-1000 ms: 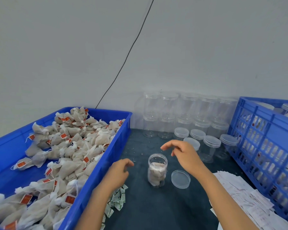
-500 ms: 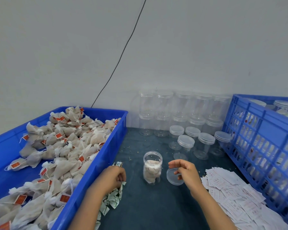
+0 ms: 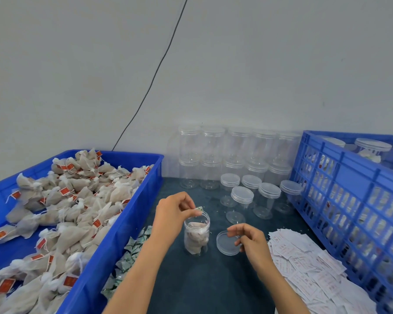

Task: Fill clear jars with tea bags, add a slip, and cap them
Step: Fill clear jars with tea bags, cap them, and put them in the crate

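Jar [image 3: 196,236]: uncapped mid-bench, part-filled with soft tea bags | left hand [image 3: 171,215]: small packet [image 3: 199,208] pinched over its mouth | right hand [image 3: 251,241]: lid [image 3: 226,243] gripped by rim | handling: judged light, rigid, slippery; best held by the sides.

Your working room was a narrow strip of dark blue-green felt tabletop [image 3: 204,282], bare only in front of you. On your left, the tall wall of a solid blue plastic tray [image 3: 114,234] heaped with tea bags blocked sideways reach, with a spill of small green-and-white sachets [image 3: 132,248] at its foot. On your right stood a blue lattice plastic crate [image 3: 349,200], with a drift of white paper slips [image 3: 304,264] lying before it. Ahead, capped empty clear plastic jars [image 3: 243,200] crowded the table back to the wall. An open clear jar [image 3: 196,234] and a clear round lid [image 3: 227,243] occupied the middle, just beside each other.
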